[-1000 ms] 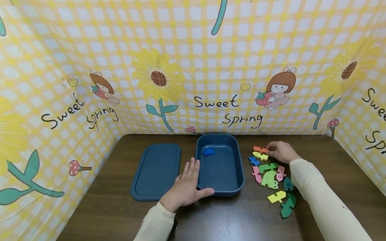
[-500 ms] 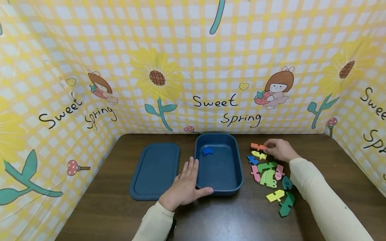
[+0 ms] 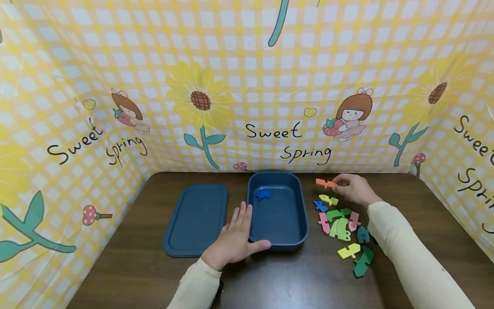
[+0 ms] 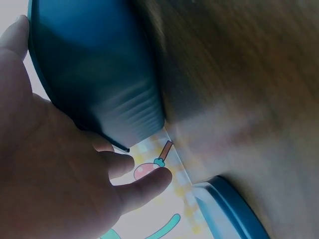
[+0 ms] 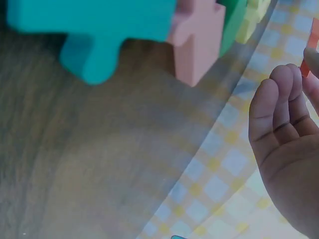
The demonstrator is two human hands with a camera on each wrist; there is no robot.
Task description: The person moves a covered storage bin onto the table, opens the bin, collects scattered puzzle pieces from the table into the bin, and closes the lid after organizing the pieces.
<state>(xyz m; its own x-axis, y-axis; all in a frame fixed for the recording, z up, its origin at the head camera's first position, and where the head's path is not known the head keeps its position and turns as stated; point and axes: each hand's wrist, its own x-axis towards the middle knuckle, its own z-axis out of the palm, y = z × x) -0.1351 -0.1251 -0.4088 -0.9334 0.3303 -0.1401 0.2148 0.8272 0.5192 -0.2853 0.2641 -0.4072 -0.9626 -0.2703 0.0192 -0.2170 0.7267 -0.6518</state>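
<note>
Beside the box (image 3: 283, 221), a lid (image 3: 196, 219)

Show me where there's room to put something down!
Try the bare table in front of the box, between the left sleeve and the puzzle pieces. The box has room too, right of the blue piece. It's crowded right of the box: those puzzle pieces lie close together near the right hand.

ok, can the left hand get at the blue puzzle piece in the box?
Probably yes: the left hand, holding nothing, is beside the open box, and nothing covers the blue puzzle piece.
</note>
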